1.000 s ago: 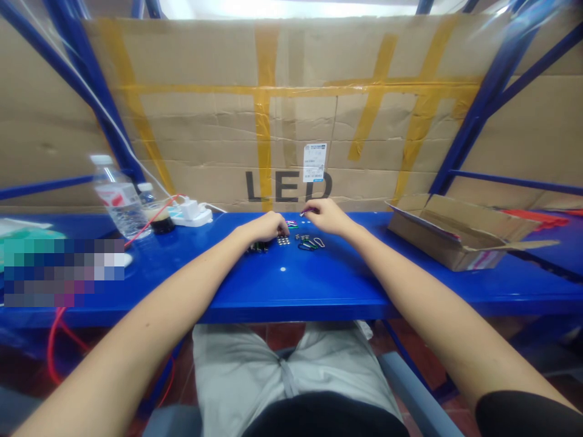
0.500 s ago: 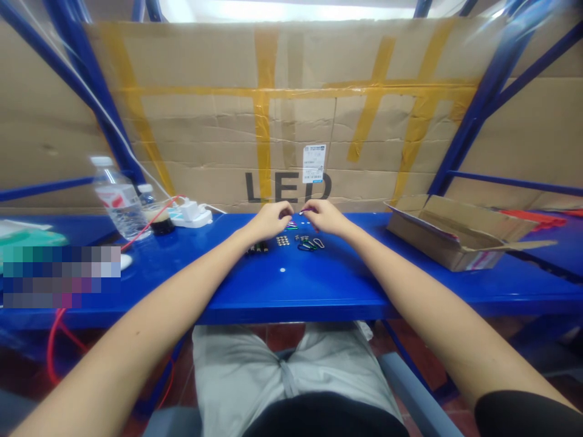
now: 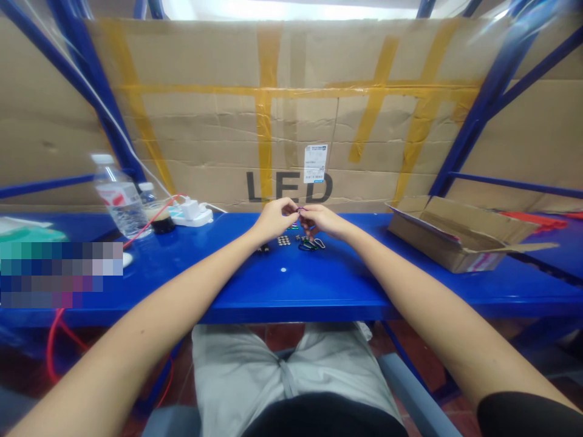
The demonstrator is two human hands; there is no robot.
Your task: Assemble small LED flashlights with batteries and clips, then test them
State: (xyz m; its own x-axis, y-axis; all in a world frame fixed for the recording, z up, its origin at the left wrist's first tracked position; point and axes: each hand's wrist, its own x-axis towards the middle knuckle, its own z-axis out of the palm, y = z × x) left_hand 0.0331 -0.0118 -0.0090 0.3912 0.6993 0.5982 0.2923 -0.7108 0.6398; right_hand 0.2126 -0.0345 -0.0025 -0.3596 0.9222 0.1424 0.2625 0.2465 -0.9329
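Currently, both bare hands meet above the worktop (image 3: pixel 328 297); clock bearings are taken from their fingertips, twelve pointing away from the wearer.

Right hand (image 3: pixel 325 221): grip pinched on a small purple piece (image 3: pixel 300 210) between thumb and fingertips, held at dial centre, raised off the surface. Left hand (image 3: pixel 276 220): fingers curl in at the same piece from nine o'clock; the parts are too small and blurred to tell whether the left grip grasps it or merely meets it.

Loose parts on the worktop:
– coloured clip loops (image 3: pixel 318 243), including a pale one and a dark one, at five o'clock, just below the right hand;
– metallic pieces (image 3: pixel 283 241), grouped in rows, at seven;
– dark pieces (image 3: pixel 264 249) at eight, partly covered by the left hand and forearm;
– one pale round spot (image 3: pixel 283 270), between six and seven, nearer the front edge.

Surroundings: cardboard box (image 3: pixel 473 259) with its flaps up at three o'clock, well apart from the hands. Clear bottle (image 3: pixel 119 200) at nine, next to a smaller bottle of dark liquid (image 3: pixel 160 222); white power strip (image 3: pixel 194 217) also at nine, closer in. Large cardboard panel (image 3: pixel 218 145), marked LED, stands behind, white label (image 3: pixel 315 164) at one o'clock.
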